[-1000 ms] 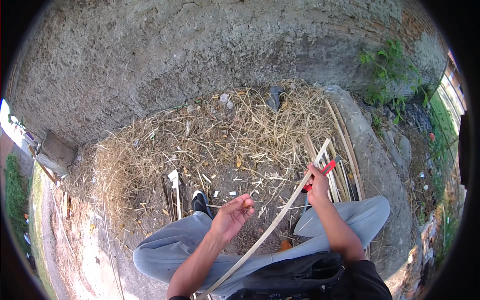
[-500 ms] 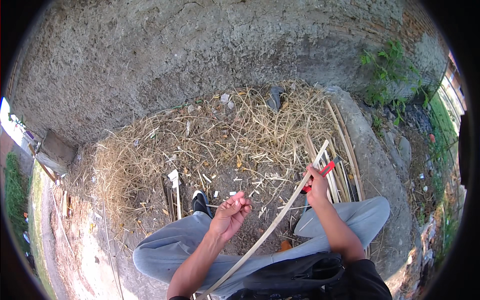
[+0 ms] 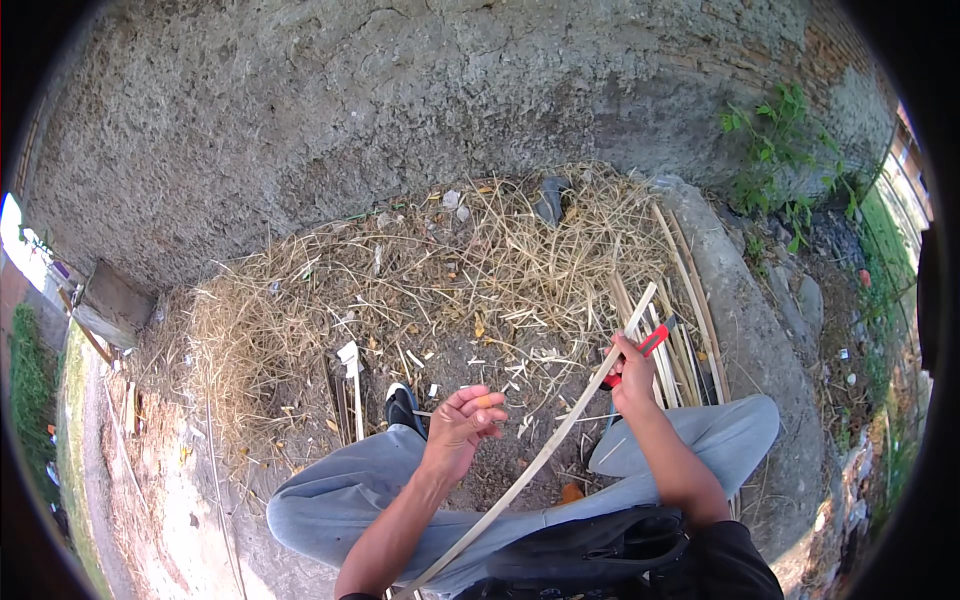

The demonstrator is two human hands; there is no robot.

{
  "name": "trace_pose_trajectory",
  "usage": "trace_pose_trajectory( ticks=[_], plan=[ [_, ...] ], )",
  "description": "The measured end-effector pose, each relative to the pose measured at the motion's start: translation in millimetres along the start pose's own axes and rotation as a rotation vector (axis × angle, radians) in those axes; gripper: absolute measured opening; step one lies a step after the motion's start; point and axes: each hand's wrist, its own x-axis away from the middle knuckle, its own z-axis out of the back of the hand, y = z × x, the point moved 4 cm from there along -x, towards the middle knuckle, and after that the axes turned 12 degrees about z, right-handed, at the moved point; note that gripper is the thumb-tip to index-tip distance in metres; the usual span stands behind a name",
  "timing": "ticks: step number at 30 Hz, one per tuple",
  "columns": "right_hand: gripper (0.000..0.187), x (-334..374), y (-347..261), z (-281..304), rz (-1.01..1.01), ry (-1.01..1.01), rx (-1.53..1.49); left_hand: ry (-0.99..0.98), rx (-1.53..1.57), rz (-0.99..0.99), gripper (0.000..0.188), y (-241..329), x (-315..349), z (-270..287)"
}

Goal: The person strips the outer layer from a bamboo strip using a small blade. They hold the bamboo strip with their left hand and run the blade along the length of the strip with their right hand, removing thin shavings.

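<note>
The left hand (image 3: 462,428) is raised palm up over the ground between the knees, its forearm slanting in from the lower edge; its fingers are loosely bent and parted (an orange patch shows at a fingertip, too small to make out). The right hand (image 3: 633,382), forearm bent back toward the body, grips a pale strip (image 3: 548,451) together with a red tool (image 3: 655,340). The strip is long, narrow and smooth-looking, light wood in colour. It runs diagonally from just above the right fist down across the grey trousers (image 3: 350,485) to the lower edge.
</note>
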Motion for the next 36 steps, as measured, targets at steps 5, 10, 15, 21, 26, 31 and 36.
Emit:
trace_pose_trajectory(
  ticks=[5, 10, 15, 21, 26, 31, 36],
  plan=[
    [0.016, 4, -3, -10, -0.016, 0.013, 0.012, 0.076, -0.595, 0.332, 0.05, -38, 0, -23],
    [0.017, 10, -14, -22, -0.015, -0.092, 0.052, -0.058, -0.636, 0.515, 0.039, -69, 13, -41],
    [0.024, 6, -27, -26, 0.182, -0.324, 0.474, 0.018, -0.682, 0.423, 0.033, -61, 12, -44],
    [0.033, 23, -33, -28, 0.395, -0.487, 0.847, 0.166, -0.672, 0.332, 0.03, -44, 12, -37],
    [0.035, 46, -30, -46, -0.016, -0.757, 0.535, 0.205, -0.658, 0.348, 0.032, -42, 10, -21],
    [0.036, 49, -24, -46, -0.146, -0.689, 0.351, 0.25, -0.633, 0.308, 0.038, -40, 7, -19],
    [0.037, 49, -13, -38, -0.122, -0.679, 0.391, 0.273, -0.588, 0.333, 0.036, -32, 10, -33]
  ],
)
